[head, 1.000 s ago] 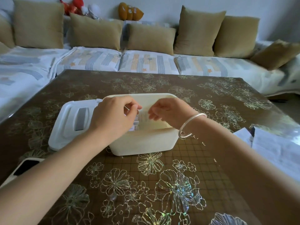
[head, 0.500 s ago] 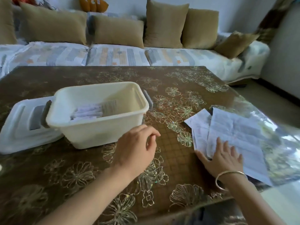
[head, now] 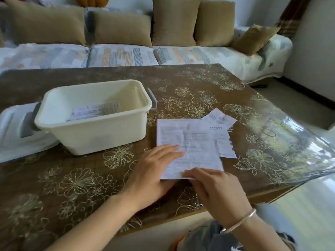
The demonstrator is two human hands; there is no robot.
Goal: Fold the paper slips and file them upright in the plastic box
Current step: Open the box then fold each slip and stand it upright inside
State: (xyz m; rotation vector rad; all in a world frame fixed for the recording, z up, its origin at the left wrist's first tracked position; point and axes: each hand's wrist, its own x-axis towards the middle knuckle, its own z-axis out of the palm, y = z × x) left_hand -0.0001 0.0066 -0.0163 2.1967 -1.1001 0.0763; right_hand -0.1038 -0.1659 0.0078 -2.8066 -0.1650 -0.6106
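White printed paper slip, one, flat mid-frame on brown flowered counter, overlapping two smaller slips; left hand presses it, fingers straight; right hand pinches its near edge; one cream plastic box left.

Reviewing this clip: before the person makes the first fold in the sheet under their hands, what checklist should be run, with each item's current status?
1. Top sheet lies unfolded and flat on the table: ok.
2. Left hand presses the sheet with straight fingers: ok.
3. Right hand has a grip on the sheet's near edge: cannot tell, the thumb is hidden.
4. Top sheet is clear of the other papers: not ok, it overlaps them.
5. Plastic box is open, with room beside the filed slips: ok.
6. Filed slips stand upright: cannot tell.
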